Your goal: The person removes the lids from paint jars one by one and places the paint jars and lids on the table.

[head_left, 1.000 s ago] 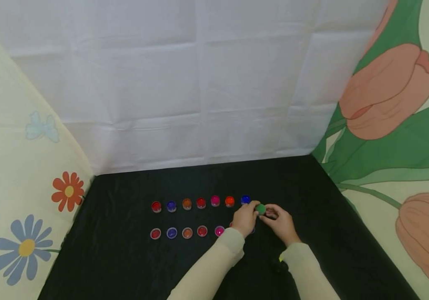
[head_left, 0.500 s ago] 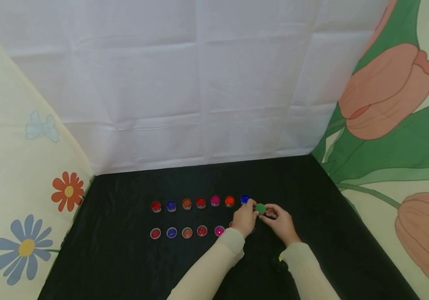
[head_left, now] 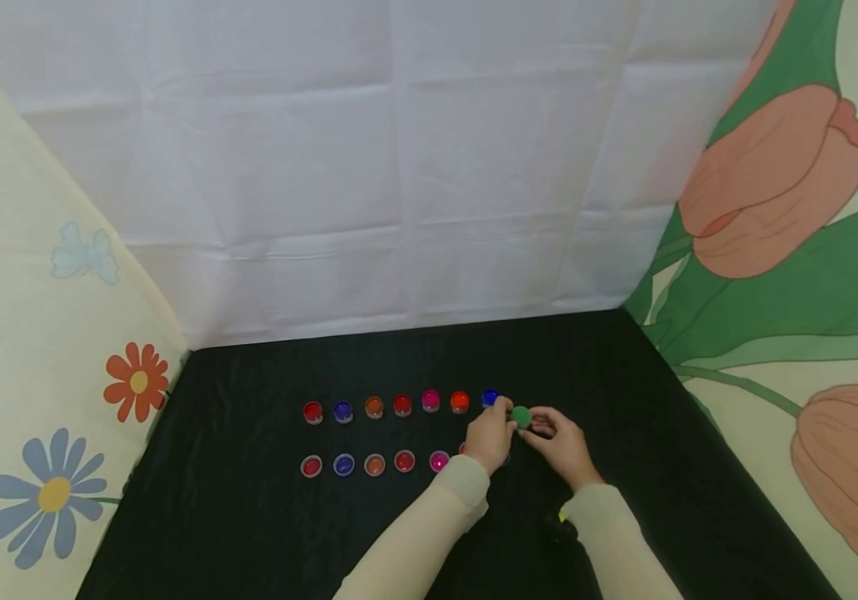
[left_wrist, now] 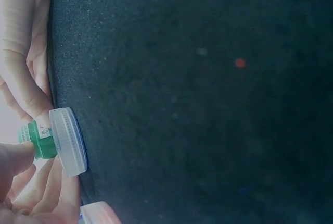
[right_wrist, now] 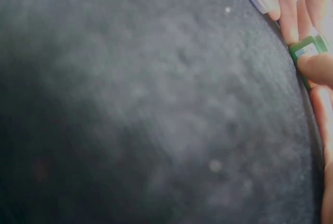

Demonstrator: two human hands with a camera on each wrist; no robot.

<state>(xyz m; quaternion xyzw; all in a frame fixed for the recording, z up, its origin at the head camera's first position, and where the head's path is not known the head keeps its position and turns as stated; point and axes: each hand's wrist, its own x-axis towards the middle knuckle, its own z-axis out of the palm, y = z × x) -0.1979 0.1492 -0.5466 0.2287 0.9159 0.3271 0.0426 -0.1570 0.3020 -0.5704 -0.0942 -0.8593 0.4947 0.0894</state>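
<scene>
Both hands meet around a small green paint pot (head_left: 521,417) at the right end of the far row in the head view. My left hand (head_left: 487,436) grips it from the left, and my right hand (head_left: 562,442) pinches it from the right with thumb and fingers. A pale label shows on the green pot (left_wrist: 43,132) in the left wrist view, where a clear ribbed lid (left_wrist: 68,141) partly covers it. Just beyond the left fingertips stands a blue paint pot (head_left: 490,397). The left hand hides part of the near row.
On the black cloth (head_left: 249,533) several paint pots form a far row, among them an orange-red pot (head_left: 460,402). Parallel and nearer lies a row of lids, including a pink lid (head_left: 439,462). A white cloth (head_left: 324,183) hangs behind; patterned cloths flank both sides.
The left fingertips have shifted slightly left along the green pot's edge. Otherwise both hands and the pot stay in the same place.
</scene>
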